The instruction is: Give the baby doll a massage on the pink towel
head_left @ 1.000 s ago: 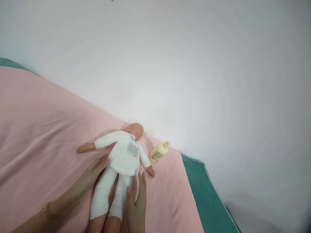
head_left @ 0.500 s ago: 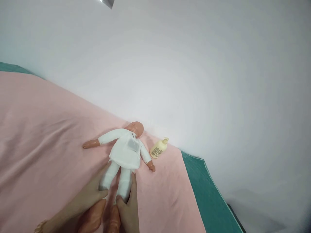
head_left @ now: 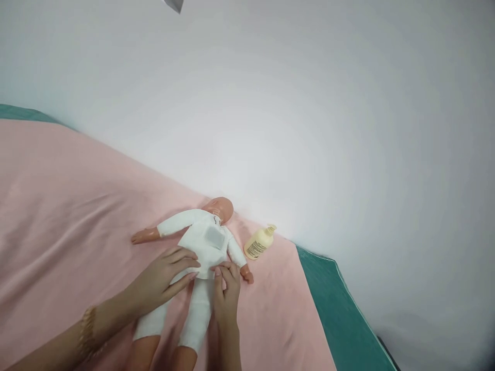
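Observation:
A baby doll (head_left: 221, 208) in white clothes lies on its back, arms spread and legs toward me. My left hand (head_left: 172, 270) rests on the lower part of the doll's white shirt (head_left: 201, 245), fingers stretched out and thumb apart near the hem. At the other side of that hem is my right hand (head_left: 228, 288), its thumb and fingers closed on the shirt's edge. Below the hands run the doll's white trousers (head_left: 197, 314), with bare lower legs showing past the cuffs. A grey patch shows on the shirt's chest.
Beside the doll's arm on the right stands a pale yellow pump bottle (head_left: 260, 243). Pink cloth (head_left: 69, 206) covers the surface, with teal cloth (head_left: 320, 288) along its right edge. A white wall (head_left: 309, 129) rises behind.
Both hands have moved up from the doll's trouser legs to the lower edge of its shirt. The right hand has closed on the hem. The trouser legs now sit differently, cuffs in view.

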`<state>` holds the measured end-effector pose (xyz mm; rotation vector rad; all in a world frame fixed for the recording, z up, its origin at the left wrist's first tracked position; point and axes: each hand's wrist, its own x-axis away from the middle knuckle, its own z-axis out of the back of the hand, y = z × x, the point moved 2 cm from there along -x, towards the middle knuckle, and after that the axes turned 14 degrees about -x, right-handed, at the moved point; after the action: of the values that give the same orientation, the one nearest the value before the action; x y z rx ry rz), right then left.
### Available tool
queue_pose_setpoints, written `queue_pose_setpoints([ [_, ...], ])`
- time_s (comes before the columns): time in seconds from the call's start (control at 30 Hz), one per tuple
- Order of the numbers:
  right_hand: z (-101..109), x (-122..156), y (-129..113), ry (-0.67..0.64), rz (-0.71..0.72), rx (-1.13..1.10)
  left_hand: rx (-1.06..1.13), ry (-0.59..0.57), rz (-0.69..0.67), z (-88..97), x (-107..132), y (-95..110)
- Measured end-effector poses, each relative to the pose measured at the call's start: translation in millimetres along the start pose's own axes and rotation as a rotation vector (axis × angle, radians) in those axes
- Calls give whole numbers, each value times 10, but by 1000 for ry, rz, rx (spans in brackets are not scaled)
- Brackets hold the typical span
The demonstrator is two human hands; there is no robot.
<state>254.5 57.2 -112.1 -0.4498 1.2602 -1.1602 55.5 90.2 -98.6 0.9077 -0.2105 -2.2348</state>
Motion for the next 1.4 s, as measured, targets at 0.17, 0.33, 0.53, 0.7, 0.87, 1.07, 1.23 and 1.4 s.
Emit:
queue_pose_setpoints([
  [0.17, -35, -179, 157, -135, -9, 10, -12, -283, -119, -19, -441, -88],
  [0.33, -133, -147, 367, -99, -39, -69, 69, -399, -101, -120, -491, -212],
  [0.53, -180, -162, 436, -99, -70, -108, 152, -370, -89, -282, -389, -368],
  [0.7, -134, -93, 393, -59, 24, -123, 161, -165, -195, -302, -357, -452],
  [0.87, -96, -54, 342, -43, 53, -106, 135, -20, -235, -274, -341, -527],
  [1.07, -143, -132, 358, -83, -3, -71, 135, -117, -168, -306, -366, -568],
  [1.23, -180, -178, 358, -95, -68, -69, 137, -175, -143, -313, -391, -583],
  [1.4, -152, -149, 327, -68, -15, -79, 78, -98, -189, -273, -374, -585],
])
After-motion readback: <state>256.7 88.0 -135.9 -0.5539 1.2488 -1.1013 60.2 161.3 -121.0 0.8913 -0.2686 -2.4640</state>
